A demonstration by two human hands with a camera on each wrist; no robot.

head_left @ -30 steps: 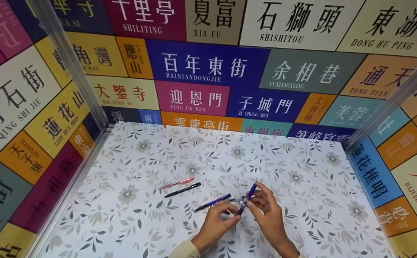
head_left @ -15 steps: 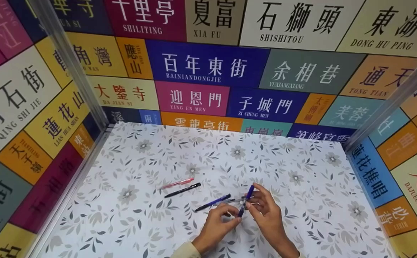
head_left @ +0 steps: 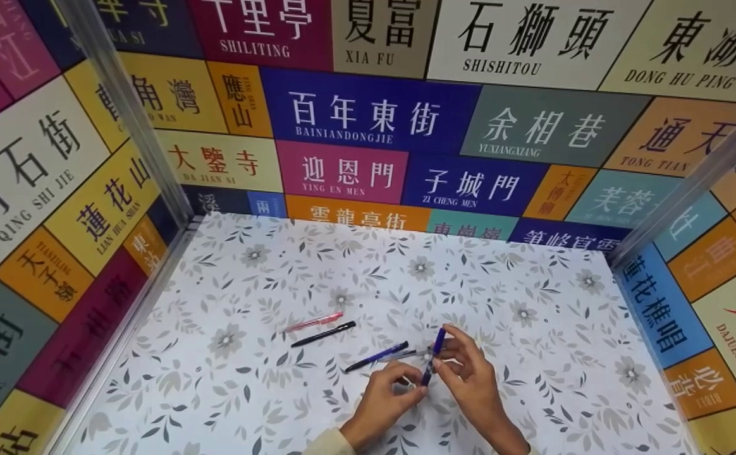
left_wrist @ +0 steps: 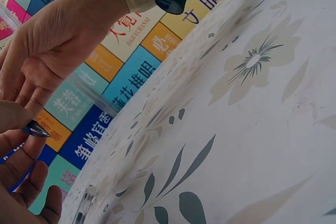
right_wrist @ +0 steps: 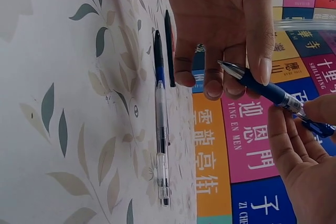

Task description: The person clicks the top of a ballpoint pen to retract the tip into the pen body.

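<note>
A blue click pen [head_left: 439,341] with a metal tip and a clear section is held between both hands above the table. My left hand [head_left: 384,397] pinches its grip near the tip, thumb against fingers. The tip points past the left fingers in the right wrist view, where the pen [right_wrist: 270,92] shows most fully. At the clip end, my right hand [head_left: 474,382] holds the pen between thumb and fingers. Just beyond the left hand lie a blue-and-black pen [head_left: 374,357] and a clear-barrelled pen [right_wrist: 161,145], partly covered by the hand in the head view.
Farther left on the flower-patterned tabletop [head_left: 279,404] lie a black pen [head_left: 324,334] and a pinkish-red pen [head_left: 315,322], side by side. Panels with coloured signs [head_left: 368,110] enclose the table at the back and both sides, joined by clear corner strips.
The held pen has tilted a little more upright, its upper end shifting slightly left. Both hands stay in nearly the same place and keep their hold. The other pens have not moved.
</note>
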